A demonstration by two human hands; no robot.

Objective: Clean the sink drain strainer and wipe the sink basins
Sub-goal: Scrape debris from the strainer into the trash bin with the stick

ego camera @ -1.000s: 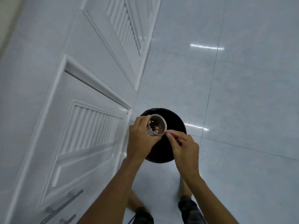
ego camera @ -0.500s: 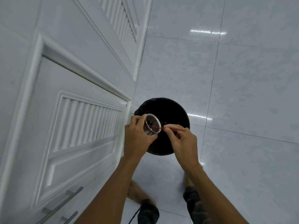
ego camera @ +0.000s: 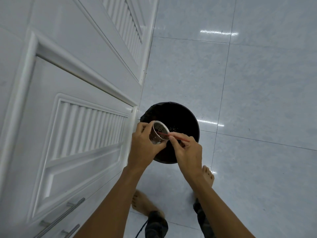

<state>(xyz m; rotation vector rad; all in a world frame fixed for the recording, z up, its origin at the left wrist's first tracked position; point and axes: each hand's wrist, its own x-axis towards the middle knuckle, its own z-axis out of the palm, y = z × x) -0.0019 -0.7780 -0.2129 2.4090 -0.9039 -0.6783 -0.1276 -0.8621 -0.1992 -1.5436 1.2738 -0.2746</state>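
— Metal, perforated, cup-shaped: that's the drain strainer (ego camera: pixel 158 133), and the left hand (ego camera: pixel 144 148) has its fingers wrapped round the outside, holding it tilted with the mouth facing up and to the right.

— Where is it sitting?

— Not sitting at all, it hangs in the air right over the black bin (ego camera: pixel 178 117), above the bin's left part. Dark specks cling to the inside wall.

— And the other hand?

— Right hand (ego camera: pixel 188 152) is pinched shut on a thin red stick (ego camera: pixel 173 136), thumb and forefinger close to the strainer's rim. The stick's tip reaches inside the cup.

— What's around them?

— Glossy pale floor tiles (ego camera: pixel 257 83) carry the bin, which stands just beside the corner of a white louvred cabinet door (ego camera: pixel 77 134). Two bare feet show on the tiles at the lower edge.
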